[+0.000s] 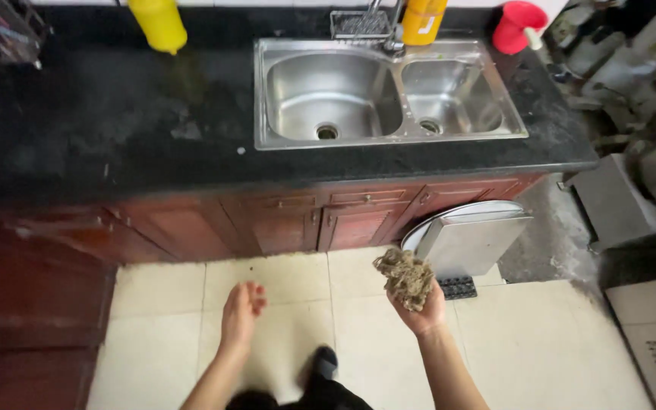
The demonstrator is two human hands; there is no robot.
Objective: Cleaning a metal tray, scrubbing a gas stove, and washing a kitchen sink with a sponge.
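Head view: the right hand (419,307) is closed around a tangled tan fibre scrubbing wad (405,277) held above the cream tiled floor (540,342), the left hand (241,307) hangs open and empty, and the steel double-bowl sink (389,95) in the black worktop (115,114) appears empty, not yet reached.

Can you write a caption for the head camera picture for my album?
Right hand holds a scrubber, left hand empty, facing a sink.
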